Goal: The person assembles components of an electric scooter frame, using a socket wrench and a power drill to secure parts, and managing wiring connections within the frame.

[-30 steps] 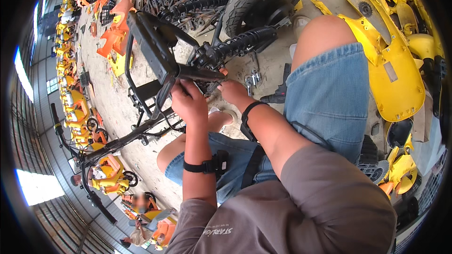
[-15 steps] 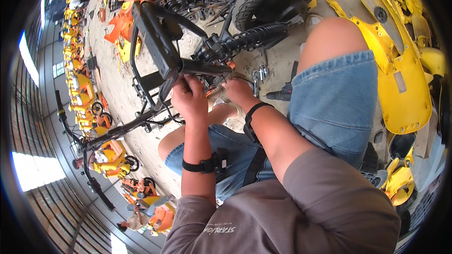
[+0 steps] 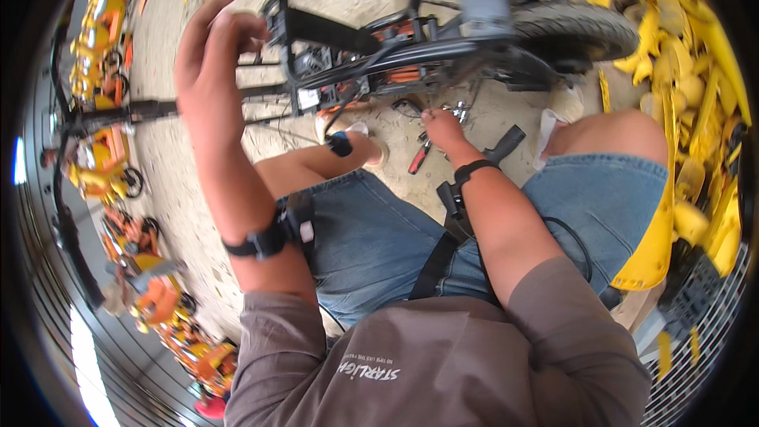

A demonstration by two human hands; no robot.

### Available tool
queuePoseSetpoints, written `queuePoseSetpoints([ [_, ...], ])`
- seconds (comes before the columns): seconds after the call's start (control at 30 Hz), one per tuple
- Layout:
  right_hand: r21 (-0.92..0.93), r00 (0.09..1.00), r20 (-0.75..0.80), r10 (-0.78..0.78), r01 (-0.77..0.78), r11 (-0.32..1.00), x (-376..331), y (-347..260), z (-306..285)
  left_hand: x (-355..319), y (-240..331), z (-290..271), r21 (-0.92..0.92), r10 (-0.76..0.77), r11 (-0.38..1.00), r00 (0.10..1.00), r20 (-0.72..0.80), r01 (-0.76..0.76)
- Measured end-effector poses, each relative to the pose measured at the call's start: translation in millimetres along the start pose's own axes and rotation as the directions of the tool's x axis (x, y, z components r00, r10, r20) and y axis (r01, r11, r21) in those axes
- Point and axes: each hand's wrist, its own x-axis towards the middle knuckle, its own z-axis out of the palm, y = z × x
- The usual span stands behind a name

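Observation:
My left hand point(image 3: 212, 59) is raised at the left end of the black bike frame point(image 3: 348, 71). Its fingers are apart and bent, with nothing seen in them; whether the fingertips touch the frame I cannot tell. Below the frame's right part, my right hand point(image 3: 445, 131) is closed in a pinch. What it may grip is hidden, though a thin dark piece point(image 3: 408, 106) shows beside its fingertips. Shiny metal sockets point(image 3: 460, 111) lie just beyond that hand. On the ground beneath it is a red-handled tool point(image 3: 419, 160). A black power drill point(image 3: 504, 144) lies to its right.
A black tyre point(image 3: 585, 22) stands at the frame's right end. Yellow body panels point(image 3: 680, 103) pile up along the right. Handlebars point(image 3: 67, 134) reach out at the far left, with a row of yellow and orange scooters point(image 3: 103, 39) behind. My bent knees flank the work area.
My left hand has left the frame's middle and risen to the left, its fingers opening. My right hand is farther right in view. The view has shifted and the frame now lies more level.

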Motion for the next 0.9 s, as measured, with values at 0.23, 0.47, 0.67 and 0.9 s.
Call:
queuePoseSetpoints([
  [0.23, 0.204, 0.971, 0.040, 0.234, -0.237, 0.950, 20.4, 5.5, 25.2, 1.1, -48.2, -78.1, 0.149, -0.106, 0.978, 0.963, -0.250, 0.146],
  [0.47, 0.575, 0.937, 0.251, 0.243, -0.347, 0.741, 55.9, -15.5, 45.1, -28.7, -86.7, -210.3, 0.635, 0.417, 0.747, 0.883, -0.214, -0.199],
  [0.67, 0.745, 0.883, 0.439, 0.167, -0.462, 0.481, 37.8, -39.5, 50.3, -48.7, -306.1, -201.7, 0.576, -0.429, 0.736, 0.903, -0.009, 0.355],
  [0.9, 0.848, 0.863, 0.482, 0.148, -0.503, 0.166, 32.5, -49.8, 48.6, -22.6, -420.6, -69.7, 0.082, -0.623, 0.781, 0.766, 0.155, 0.619],
])
